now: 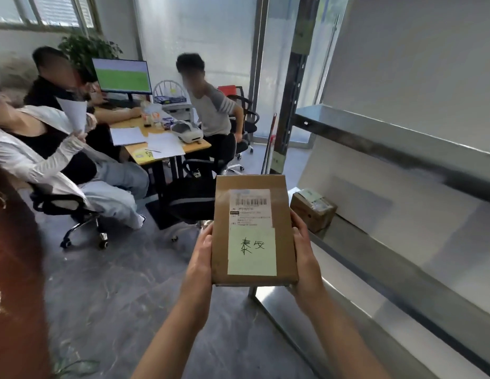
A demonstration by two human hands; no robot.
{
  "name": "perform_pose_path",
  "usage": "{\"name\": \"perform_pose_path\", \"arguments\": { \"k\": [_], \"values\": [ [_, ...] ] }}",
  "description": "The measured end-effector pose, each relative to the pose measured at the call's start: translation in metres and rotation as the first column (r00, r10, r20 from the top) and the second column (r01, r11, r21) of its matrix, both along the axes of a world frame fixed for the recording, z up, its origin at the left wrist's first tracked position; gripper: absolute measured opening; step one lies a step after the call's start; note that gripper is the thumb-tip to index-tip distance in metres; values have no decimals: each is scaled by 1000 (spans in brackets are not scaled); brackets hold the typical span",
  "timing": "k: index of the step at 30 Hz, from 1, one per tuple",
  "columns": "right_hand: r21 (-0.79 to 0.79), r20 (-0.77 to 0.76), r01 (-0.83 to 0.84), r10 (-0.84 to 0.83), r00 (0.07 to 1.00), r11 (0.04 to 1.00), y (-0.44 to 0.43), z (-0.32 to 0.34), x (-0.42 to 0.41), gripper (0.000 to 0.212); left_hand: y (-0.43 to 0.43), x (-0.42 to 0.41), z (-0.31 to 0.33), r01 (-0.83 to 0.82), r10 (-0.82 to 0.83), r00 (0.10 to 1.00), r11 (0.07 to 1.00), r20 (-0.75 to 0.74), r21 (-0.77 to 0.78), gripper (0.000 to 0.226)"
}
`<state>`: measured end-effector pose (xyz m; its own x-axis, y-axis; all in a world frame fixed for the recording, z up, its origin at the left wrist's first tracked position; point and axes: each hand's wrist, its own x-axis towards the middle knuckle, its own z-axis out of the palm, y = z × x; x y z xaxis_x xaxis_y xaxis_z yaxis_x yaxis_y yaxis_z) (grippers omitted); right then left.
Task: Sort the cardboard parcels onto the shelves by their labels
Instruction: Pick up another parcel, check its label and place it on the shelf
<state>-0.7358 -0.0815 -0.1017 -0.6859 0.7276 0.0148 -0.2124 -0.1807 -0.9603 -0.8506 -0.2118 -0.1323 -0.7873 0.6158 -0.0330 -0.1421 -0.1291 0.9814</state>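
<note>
Step in hand: label check. Flat brown cardboard parcel (253, 231) held upright in front of the grey metal shelving unit (402, 138), left hand (201, 258) and right hand (306, 255) each closed on a long edge. Pale green handwritten note (252, 251) faces camera. Another small cardboard box (312, 208) sits on a lower shelf beyond. Next move, likely: match the note to a shelf, then turn right to place it.

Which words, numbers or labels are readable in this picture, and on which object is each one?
"泰安": handwritten on the pale green note on the held parcel.
Printed shipping label with barcode, same parcel: too blurred.
Label on the small box on the shelf: too blurred.
</note>
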Motion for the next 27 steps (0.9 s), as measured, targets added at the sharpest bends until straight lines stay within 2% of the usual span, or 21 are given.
{"name": "perform_pose_path", "arguments": {
  "k": [18, 27],
  "values": [
    [35, -131, 116, -111, 985, 993, 159, 14, -139, 31, 168, -160, 46, 150, -155, 982, 987, -104, -55, 38],
    [69, -101, 220, -212, 972, 973, 204, 23, -166, 36, 232, -199, 48, 248, -247, 968, 969, -46, 20, 36]
  ]
}}
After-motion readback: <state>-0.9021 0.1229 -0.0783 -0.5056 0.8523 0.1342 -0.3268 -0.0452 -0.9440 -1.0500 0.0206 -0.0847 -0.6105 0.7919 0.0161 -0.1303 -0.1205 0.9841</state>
